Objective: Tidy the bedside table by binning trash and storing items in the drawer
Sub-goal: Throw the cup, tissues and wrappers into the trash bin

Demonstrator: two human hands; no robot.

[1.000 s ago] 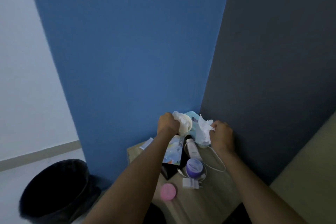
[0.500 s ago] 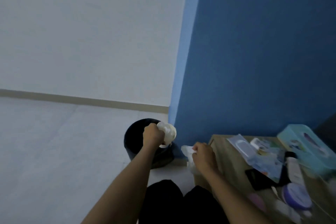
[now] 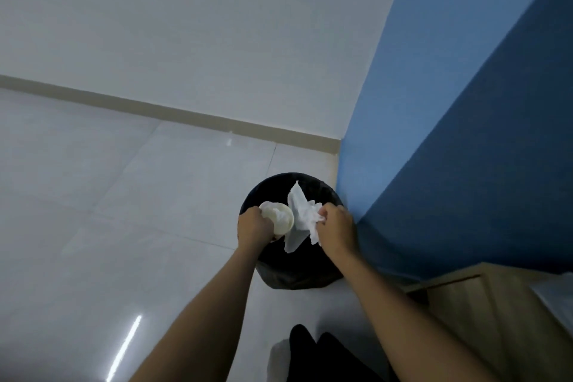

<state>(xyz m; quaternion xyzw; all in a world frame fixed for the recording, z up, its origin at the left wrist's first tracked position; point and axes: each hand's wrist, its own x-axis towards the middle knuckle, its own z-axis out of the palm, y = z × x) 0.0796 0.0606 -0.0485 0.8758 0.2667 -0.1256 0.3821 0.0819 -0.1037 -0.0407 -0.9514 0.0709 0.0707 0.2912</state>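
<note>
No readable text, label, brand, number or sign anywhere: none on black bin [image 3: 297, 270], none on paper cup [image 3: 280, 220] over it.

Both hands [image 3: 252, 226] [image 3: 336, 228] outstretched, fingers clenched

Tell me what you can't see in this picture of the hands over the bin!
Head view, the only one:
- Inside of the black bin: dark, and covered by the left hand, the right hand, the cup and the tissue.
- What the cup holds: too blurry.
- The bedside table: cut off by the right edge, so its top and drawer stay hidden.
</note>
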